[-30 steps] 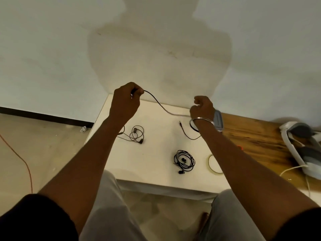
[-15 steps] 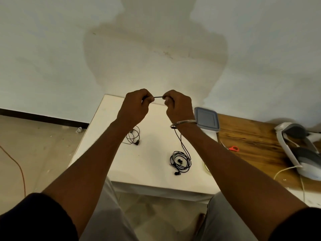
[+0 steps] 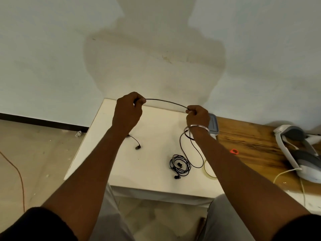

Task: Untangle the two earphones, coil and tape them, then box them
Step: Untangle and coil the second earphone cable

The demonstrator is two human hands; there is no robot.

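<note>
Left hand (image 3: 127, 112): raised over the far side of the counter (image 3: 152, 178), fingers curled in, thumb and forefinger pinching the cable of the loose earphone (image 3: 166, 101)
Right hand (image 3: 198, 115): same height, a little nearer me, fingers curled, pinching the same cable further along; metal bangle (image 3: 196, 126) on the wrist
Hands apart: a short, slightly bowed run of black cable spans the gap between them, clear of the counter
Loose earphone, rest of it: from my right hand the cable drops behind the wrist and loops down onto the counter; one earbud (image 3: 138, 147) lies on the counter by my left forearm, its lead running under the arm
Coiled earphone (image 3: 179, 165): flat on the counter, near side, just beside the trailing loop; cannot tell if they touch
Tape roll (image 3: 206, 169): on the counter's right edge, partly hidden by my right forearm
Box (image 3: 214, 122): grey lid on, behind my right hand, at the seam with the wooden top (image 3: 251, 136)
Wooden top: small orange loop (image 3: 234, 151); white and grey headset (image 3: 295, 153) at far right
</note>
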